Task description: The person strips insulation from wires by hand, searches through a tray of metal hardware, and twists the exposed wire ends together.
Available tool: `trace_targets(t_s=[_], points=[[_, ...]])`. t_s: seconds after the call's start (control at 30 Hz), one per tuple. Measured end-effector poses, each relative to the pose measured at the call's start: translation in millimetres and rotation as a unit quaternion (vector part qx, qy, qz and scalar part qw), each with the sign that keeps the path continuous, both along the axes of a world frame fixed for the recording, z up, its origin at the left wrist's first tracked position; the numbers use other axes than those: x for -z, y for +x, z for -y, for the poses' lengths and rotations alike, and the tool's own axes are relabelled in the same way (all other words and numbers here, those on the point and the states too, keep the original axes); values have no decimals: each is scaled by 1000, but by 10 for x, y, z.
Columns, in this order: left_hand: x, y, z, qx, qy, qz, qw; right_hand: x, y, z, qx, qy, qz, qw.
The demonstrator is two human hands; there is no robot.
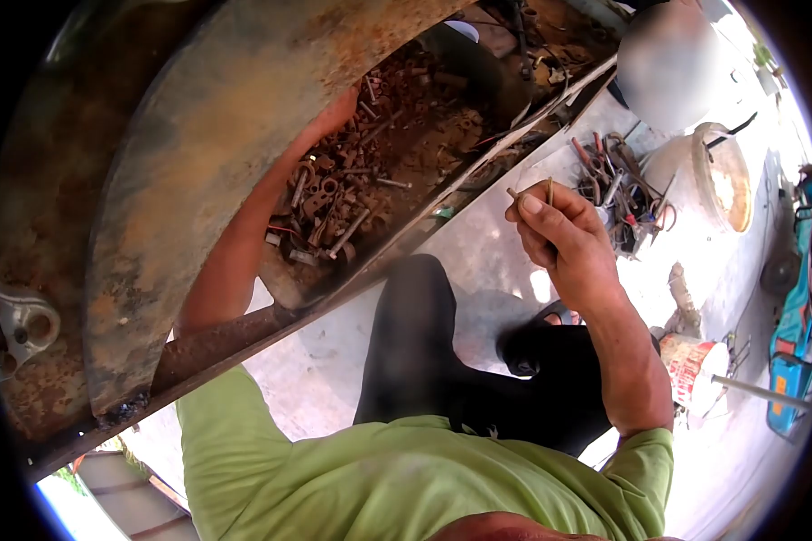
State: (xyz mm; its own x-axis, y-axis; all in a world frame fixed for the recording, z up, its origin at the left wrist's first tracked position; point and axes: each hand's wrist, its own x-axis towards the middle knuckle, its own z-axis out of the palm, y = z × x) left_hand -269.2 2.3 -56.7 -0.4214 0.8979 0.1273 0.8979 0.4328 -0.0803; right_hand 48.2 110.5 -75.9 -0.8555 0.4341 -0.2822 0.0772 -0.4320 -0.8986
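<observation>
My right hand (559,234) is raised beside the tray, thumb and fingers pinched on a thin, brownish metal piece (549,190). Its ends stick out past the fingertips; whether it is one bent piece or two pins I cannot tell. My left forearm (235,261) reaches over the rusty tray (370,270) and passes behind a large curved rusty plate (198,144). That plate hides the fingers of my left hand. Just beyond the forearm, the tray holds a heap of rusty bolts, nuts and washers (329,194).
A pile of pliers and other hand tools (613,185) lies on the pale floor. Nearby are a whitish bucket (726,180), a red-and-white tub (692,370) and a turquoise power tool (792,334). A metal bracket (27,325) sits at the far left. Another person is at the upper right.
</observation>
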Motion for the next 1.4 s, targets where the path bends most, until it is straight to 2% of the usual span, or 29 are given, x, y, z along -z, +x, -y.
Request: trace_targets(t_s=[0.1,0.13,0.2,0.33,0.4,0.5,0.57,0.63,0.67,0.7,0.73,0.8,0.83,0.9,0.93,1.0,1.03,1.1,1.2,1.3,1.4], points=[[-204,26,10,-38,32,70,996,19,5,-2,1,0,1,1000],[-229,-36,24,-8,34,95,995,23,5,-5,1,-1,-3,1000],[-204,-39,27,17,31,84,996,39,2,-12,3,-3,-11,1000],[164,29,-15,-42,-52,19,998,73,-12,-1,-4,5,-19,1000],[177,98,-39,-37,-75,81,993,55,-27,2,-5,11,-17,1000],[-5,389,-31,81,-54,232,968,45,-49,5,2,11,-1,1000],[-60,423,-53,193,-73,313,927,68,-53,-3,-1,23,-2,1000],[-188,421,-54,230,-115,458,851,81,-59,-11,-2,30,-6,1000],[-144,367,-30,241,-29,428,870,79,-63,-12,-1,30,-9,1000],[-192,331,-48,130,-2,424,896,79,-66,-13,-1,30,-13,999],[-200,202,-52,106,65,350,929,81,-67,-13,2,31,-11,999],[-186,82,-61,15,164,279,946,85,-70,-17,6,32,-8,999],[-280,177,-106,-51,195,285,937,82,-77,-15,7,36,-7,999],[-481,145,-100,-95,160,348,919,76,-98,-7,6,44,-5,999],[-596,2,-53,-70,96,404,907,81,-95,-20,3,49,-5,999],[-535,-50,9,-23,65,381,922,117,-102,-18,-3,55,-5,998],[-321,17,28,0,101,303,948,106,-108,-10,-1,55,-4,998],[-232,97,8,5,111,231,967,63,-106,-6,4,58,1,998],[-272,140,-20,2,39,233,972,88,-87,-14,5,58,-3,998],[-214,163,4,57,-20,197,979,69,-73,-9,4,67,2,998],[-137,319,6,37,-57,186,980,69,-58,-17,3,88,9,996]])
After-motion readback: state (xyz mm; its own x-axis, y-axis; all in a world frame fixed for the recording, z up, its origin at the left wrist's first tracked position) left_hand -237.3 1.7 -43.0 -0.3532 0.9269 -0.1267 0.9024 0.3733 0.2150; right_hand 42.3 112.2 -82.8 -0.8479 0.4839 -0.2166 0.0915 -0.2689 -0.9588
